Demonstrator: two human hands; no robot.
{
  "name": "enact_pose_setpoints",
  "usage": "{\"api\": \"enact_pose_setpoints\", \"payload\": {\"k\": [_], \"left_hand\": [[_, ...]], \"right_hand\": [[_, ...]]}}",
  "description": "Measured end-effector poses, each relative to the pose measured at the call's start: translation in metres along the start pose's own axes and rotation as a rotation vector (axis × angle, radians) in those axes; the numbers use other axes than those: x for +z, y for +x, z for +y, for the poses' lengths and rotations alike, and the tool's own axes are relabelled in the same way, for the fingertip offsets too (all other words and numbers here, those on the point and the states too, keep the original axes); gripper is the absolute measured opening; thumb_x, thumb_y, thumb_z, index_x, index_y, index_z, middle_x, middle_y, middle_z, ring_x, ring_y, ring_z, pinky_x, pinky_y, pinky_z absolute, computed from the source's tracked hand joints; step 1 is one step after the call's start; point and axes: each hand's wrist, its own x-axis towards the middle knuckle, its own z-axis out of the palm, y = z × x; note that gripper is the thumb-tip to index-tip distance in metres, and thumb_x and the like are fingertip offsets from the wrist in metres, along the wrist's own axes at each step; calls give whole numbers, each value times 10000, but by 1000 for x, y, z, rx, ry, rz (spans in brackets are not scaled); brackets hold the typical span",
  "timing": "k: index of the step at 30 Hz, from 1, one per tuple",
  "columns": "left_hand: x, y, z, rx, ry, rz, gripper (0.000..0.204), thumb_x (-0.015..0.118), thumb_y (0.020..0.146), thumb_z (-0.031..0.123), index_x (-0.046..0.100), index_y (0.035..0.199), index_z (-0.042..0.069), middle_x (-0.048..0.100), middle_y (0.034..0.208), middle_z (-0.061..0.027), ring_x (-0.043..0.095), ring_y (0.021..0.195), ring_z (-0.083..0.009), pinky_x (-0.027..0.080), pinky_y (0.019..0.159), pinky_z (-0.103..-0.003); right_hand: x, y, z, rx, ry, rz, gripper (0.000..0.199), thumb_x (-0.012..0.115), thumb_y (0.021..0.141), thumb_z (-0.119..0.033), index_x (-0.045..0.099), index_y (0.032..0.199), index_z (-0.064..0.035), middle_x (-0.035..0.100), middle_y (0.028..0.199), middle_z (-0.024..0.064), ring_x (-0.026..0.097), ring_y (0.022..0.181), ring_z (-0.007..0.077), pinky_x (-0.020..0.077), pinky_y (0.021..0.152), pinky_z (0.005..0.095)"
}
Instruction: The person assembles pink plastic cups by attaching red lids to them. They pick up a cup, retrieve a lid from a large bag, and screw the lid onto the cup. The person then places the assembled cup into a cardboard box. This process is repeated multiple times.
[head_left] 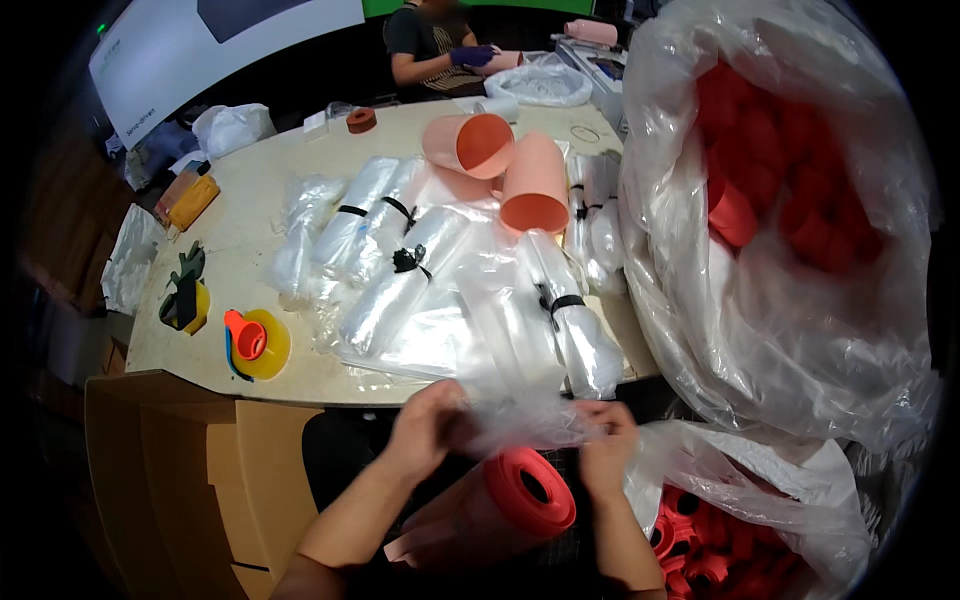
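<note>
A clear plastic bag [520,420] is stretched between my two hands, blurred by motion. My left hand [428,430] is closed on one side of it. At the other side my right hand [608,448] pinches the film. Just below, by my lap, a pink cylindrical container [455,520] lies tilted, its red ring-shaped lid [530,490] with a dark central hole facing up. Neither hand touches this container. Beyond the bag, on the table, lie rolled bundles of clear bags [405,285] tied with black bands.
Two pink cylinders [533,185] stand on the table [240,235]. A yellow tape roll [268,345] sits at its left. Bags of red parts [790,330] fill the right side; an open cardboard box [270,460] is at lower left. Across the table, a gloved person [430,50] handles a pink cylinder.
</note>
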Motion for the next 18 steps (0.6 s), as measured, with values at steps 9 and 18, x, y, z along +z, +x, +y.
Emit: {"api": "enact_pose_setpoints", "payload": {"k": [9,18], "left_hand": [[2,-29,-11,253,904,219,155,635,891,88,600,1031,32,465,745,39,466,684,-74,395,600,-215],[-21,-224,-24,250,1521,432,446,700,781,142,545,1183,28,553,984,-164,609,908,-386,495,699,-448]], "right_hand": [[3,-95,29,49,13,370,382,548,992,-400,465,997,-27,483,924,61,477,854,162,417,789,312],[35,-208,12,739,-32,-699,588,632,954,-326,457,1410,2,567,1326,209,555,1243,329,452,1031,397]]}}
